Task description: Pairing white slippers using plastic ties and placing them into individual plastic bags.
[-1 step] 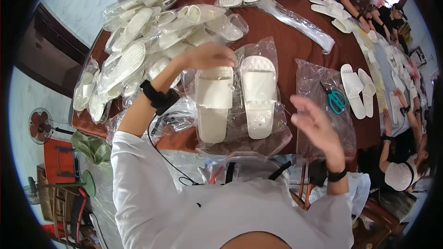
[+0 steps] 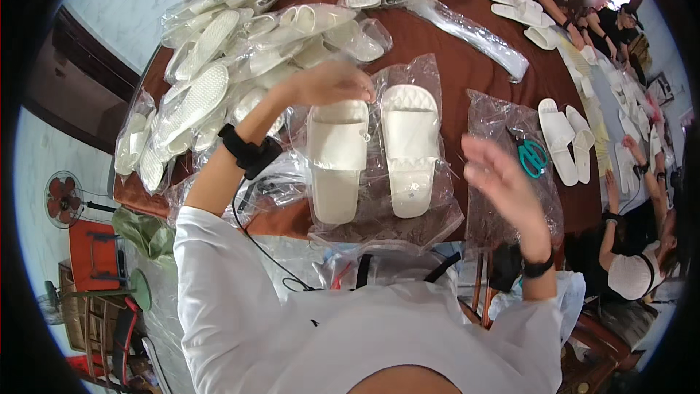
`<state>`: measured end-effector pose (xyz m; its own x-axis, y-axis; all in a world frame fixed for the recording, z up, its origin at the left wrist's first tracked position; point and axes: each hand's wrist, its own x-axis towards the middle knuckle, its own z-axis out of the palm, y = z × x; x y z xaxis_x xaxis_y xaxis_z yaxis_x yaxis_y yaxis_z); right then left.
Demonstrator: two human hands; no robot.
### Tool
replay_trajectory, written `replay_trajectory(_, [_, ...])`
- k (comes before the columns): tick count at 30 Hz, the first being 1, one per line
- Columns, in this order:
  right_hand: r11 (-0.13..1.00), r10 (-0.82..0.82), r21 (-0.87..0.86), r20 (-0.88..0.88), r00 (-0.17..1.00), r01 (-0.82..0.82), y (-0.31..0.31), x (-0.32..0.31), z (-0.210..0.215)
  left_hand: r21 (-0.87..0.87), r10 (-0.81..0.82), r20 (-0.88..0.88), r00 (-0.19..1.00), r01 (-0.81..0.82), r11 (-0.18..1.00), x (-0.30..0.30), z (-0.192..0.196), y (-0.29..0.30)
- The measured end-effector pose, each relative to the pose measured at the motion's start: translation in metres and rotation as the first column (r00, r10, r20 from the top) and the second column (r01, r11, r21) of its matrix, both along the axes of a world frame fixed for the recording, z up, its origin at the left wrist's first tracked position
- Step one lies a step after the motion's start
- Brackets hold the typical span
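Left hand (image 2: pixel 328 83) bends over a white slipper (image 2: pixel 338 155), fingers half curled, hold unclear; right hand (image 2: pixel 503 181), fingers loosely open, hovers empty near scissors (image 2: pixel 531 155)

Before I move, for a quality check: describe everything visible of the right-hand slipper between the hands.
This slipper looks rubbery, off-white and open-toed, with a broad smooth band, bumpy toe end and small dark heel mark. It lies sole-down on clear plastic, toe pointing away from the person. Neither left hand nor right hand touches it.
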<state>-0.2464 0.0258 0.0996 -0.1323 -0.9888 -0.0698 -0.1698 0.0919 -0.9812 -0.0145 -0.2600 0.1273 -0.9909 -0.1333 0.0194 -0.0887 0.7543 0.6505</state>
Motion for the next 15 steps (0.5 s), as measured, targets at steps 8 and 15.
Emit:
replay_trajectory(8, [0.999, 0.035, -0.035, 0.141, 0.989, -0.03, -0.107, -0.02, -0.015, -0.111, 0.083, 0.017, 0.996, -0.081, 0.991, -0.009, 0.051, 0.023])
replay_trajectory(15, [0.93, -0.04, -0.358, 0.141, 0.989, 0.089, -0.118, -0.011, 0.005, -0.188, 0.426, -0.173, 0.888, -0.454, 0.871, 0.003, 0.074, 0.01])
